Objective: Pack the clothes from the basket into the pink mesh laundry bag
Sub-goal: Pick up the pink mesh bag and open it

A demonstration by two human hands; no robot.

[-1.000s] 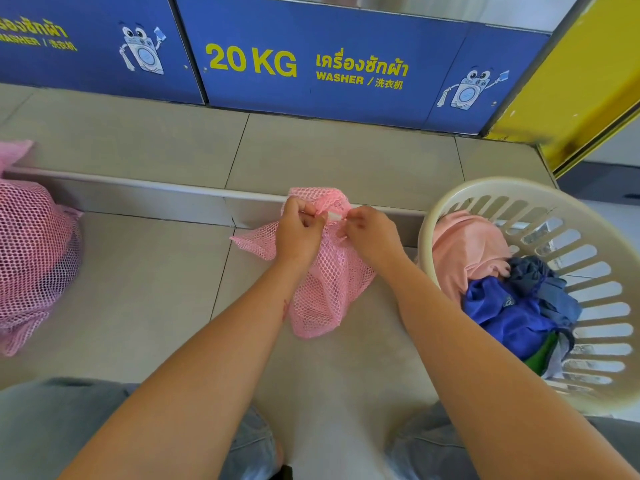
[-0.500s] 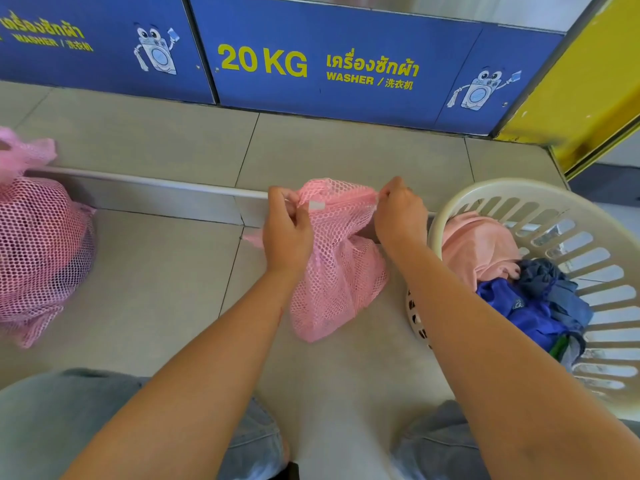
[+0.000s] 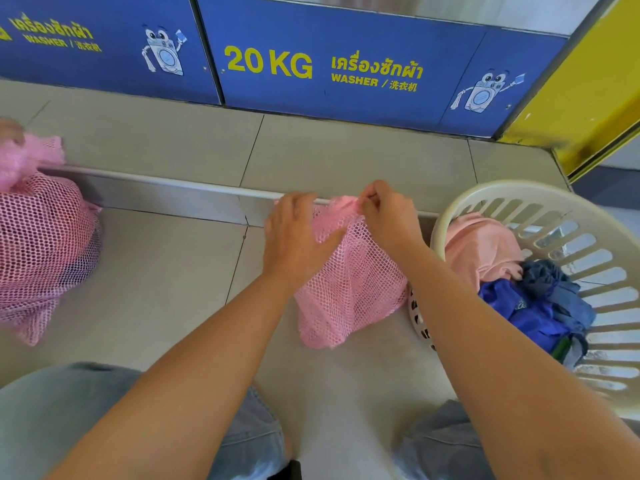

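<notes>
Pinching the top edge of the pink mesh bag [image 3: 349, 282], the right hand [image 3: 388, 216] has its fingers closed tight on a bit of the bag's rim. The left hand [image 3: 298, 237] is closed on the mesh just beside it, with the thumb pressed over the net. The two hands are close together at the mouth of the bag. The bag hangs down from them, limp and flat, and it looks empty. Its bottom rests on the tiled floor [image 3: 166, 271], between the person's knees.

The basket [image 3: 554, 209] sits just to the right of the bag, touching the right arm. Inside it lie a light pink cloth [image 3: 481, 247], a bright blue cloth [image 3: 519, 313] and a grey-blue cloth [image 3: 550, 282]. None of them is in the bag yet.

Far to the left sits another pink mesh bag [image 3: 41, 244], already stuffed full.

The step in hand seems to be opening the bag. The mouth is not open yet. Next, the hands likely need to pull apart so the mouth makes a wide hole. Then one hand has to hold it open while the other reaches right into the basket for a cloth.
</notes>
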